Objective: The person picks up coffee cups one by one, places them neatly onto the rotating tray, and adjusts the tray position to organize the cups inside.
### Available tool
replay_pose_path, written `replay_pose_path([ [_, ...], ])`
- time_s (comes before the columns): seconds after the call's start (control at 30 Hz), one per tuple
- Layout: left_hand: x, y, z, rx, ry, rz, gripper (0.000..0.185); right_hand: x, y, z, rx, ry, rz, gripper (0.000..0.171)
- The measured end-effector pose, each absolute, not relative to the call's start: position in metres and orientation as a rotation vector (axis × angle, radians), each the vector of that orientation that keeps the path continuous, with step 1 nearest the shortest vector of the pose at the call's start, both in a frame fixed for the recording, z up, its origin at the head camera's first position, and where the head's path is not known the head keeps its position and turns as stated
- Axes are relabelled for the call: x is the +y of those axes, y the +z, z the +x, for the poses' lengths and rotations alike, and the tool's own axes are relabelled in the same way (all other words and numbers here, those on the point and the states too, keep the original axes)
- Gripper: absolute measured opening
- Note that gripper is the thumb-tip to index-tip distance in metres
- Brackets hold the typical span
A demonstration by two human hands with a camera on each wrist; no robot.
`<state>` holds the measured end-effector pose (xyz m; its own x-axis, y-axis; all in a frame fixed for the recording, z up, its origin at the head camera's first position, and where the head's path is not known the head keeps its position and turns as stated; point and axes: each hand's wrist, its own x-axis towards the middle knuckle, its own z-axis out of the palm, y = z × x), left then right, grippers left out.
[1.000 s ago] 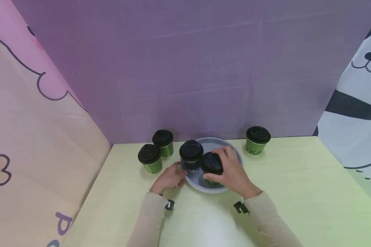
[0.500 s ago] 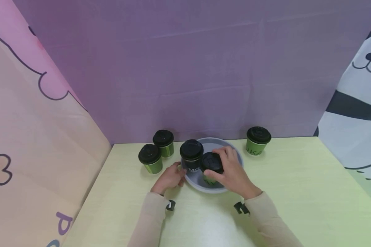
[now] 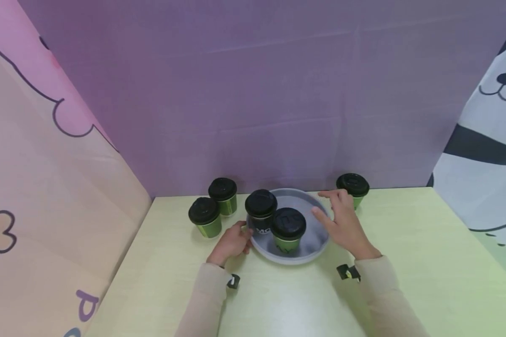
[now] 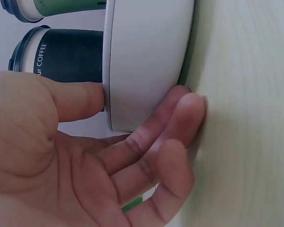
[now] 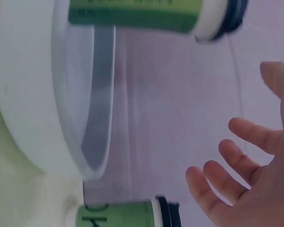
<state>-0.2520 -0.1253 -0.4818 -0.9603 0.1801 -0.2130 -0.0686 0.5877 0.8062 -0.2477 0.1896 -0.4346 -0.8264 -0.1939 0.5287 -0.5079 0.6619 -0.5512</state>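
Note:
A round grey tray (image 3: 314, 243) lies on the table. On it stand a dark paper coffee cup (image 3: 261, 223) and, in front of that, a green coffee cup (image 3: 287, 236), both upright with black lids. My left hand (image 3: 233, 243) grips the tray's left edge; in the left wrist view the thumb lies at the rim by the dark cup and fingertips (image 4: 189, 106) reach the tray's base. Holding nothing, my right hand (image 3: 345, 224) hovers over the tray's right side, fingers spread. Beyond it stands another green coffee cup (image 3: 353, 186), partly hidden by the hand.
Two more green coffee cups with black lids, a nearer one (image 3: 205, 217) and a farther one (image 3: 223, 195), stand left of the tray. A purple cloth wall (image 3: 253, 93) rises along the table's back edge. Printed cloths hang on both sides.
My right hand has let go of the green cup, leaving it on the tray, and moved right toward the far right cup. The left hand has stayed at the tray's edge.

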Motion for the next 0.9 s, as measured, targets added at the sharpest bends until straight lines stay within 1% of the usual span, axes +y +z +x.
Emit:
replay_pose_path([
  [0.47,-0.121,-0.487,-0.253,2.597,1.327,0.019,0.049,0.236,-0.426,-0.254,-2.444,1.023,0.303,0.042],
  [0.67,-0.121,-0.489,-0.254,2.612,1.343,-0.012,0.048,0.246,-0.42,-0.265,-2.509,0.963,0.218,0.049],
  [0.9,-0.12,-0.491,-0.255,2.633,1.384,-0.013,0.046,0.252,-0.413,-0.289,-2.658,0.905,0.171,0.06],
])
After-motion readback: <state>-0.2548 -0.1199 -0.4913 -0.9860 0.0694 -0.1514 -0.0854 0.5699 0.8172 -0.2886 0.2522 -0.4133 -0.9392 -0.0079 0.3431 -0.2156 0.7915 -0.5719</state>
